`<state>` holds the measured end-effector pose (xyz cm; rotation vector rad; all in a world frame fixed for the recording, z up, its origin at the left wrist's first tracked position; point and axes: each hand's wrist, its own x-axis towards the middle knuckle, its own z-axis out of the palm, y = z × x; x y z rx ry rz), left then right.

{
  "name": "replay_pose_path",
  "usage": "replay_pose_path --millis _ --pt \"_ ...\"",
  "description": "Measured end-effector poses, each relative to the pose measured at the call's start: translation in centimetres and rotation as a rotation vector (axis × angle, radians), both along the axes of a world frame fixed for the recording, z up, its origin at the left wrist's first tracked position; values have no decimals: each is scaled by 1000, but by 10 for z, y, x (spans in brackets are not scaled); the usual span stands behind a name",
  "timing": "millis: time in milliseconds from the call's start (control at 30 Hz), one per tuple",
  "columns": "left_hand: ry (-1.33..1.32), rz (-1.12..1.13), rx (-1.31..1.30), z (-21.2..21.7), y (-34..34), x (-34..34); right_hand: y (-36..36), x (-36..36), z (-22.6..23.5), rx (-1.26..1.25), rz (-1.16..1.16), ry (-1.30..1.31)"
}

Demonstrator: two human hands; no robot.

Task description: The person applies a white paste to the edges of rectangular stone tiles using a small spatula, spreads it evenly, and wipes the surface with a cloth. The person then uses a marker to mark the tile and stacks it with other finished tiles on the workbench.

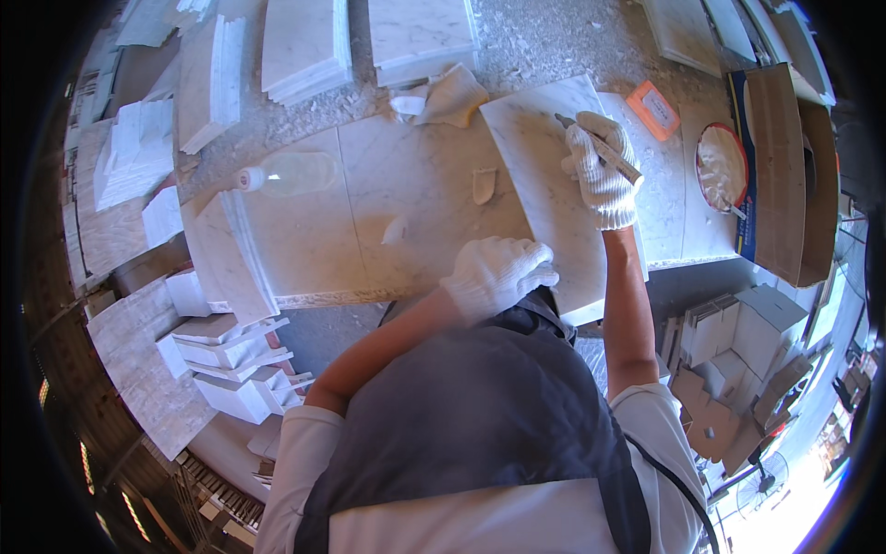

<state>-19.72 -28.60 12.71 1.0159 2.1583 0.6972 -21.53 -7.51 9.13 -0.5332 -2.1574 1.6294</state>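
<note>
A pale, grey-veined marble slab (544, 175) lies at an angle on top of other slabs on the bench in front of me. Over its right part, my right hand (604, 171), in a white knitted glove, is closed round a slim pale-handled tool (616, 159). The tool's dark tip points to the upper left, close to the slab's face. My left hand (498, 274), gloved the same way, is by the slab's near left edge. Its fingers are curled and pressed together; what they hold, if anything, is hidden.
A clear bottle (293, 174) lies at left; a cloth (452, 97) and small white pieces are farther in. At right are an orange-framed card (653, 111), a bowl of white paste (722, 168) and a cardboard box (789, 175). Stacked slabs (305, 51) line the far side.
</note>
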Motion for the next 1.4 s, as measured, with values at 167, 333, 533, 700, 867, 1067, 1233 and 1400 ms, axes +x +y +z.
replay_pose_path --millis 167,333,533,700,867,1067,1233,1400 --pt "-15 11 16 1 0 -1 -3 1 2 74 -12 13" --pt "-33 9 10 4 1 -2 -4 -4 6 96 7 20" --pt "-42 4 -7 4 2 -3 -3 1 5 34 16 -16" --pt "-7 -2 27 6 -2 0 4 3 -11 29 4 74" --pt "-224 344 286 13 -12 3 4 39 -11 -171 -50 -3" --pt "-763 698 612 17 -17 -2 -23 93 14 -596 54 60" --pt "-482 566 535 27 -16 -2 -47 110 34 -716 -32 -14" --pt "-441 565 421 41 -15 5 -44 117 52 -596 73 -76"
